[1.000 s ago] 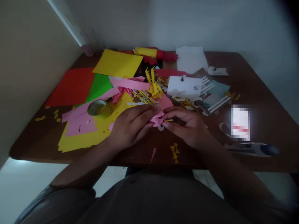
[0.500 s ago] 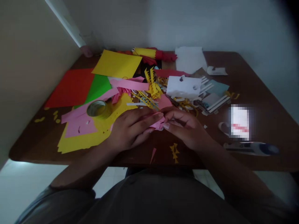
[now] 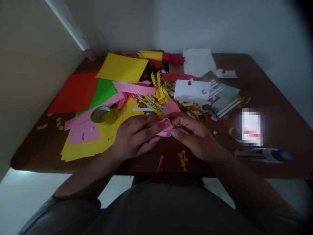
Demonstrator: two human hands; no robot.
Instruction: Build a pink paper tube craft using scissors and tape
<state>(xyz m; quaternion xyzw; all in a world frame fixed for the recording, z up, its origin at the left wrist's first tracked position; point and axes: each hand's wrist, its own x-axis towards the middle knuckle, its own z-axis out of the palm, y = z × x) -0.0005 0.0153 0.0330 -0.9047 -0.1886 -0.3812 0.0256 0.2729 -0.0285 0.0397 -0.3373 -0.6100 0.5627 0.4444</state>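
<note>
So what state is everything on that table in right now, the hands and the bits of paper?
left hand: closed on the small pink paper piece
right hand: pinching the same piece
small pink paper piece: crumpled, held between both hands
roll of clear tape: lying flat on yellow paper
yellow paper sheet: flat, uncut
white card with holes: punched
</note>
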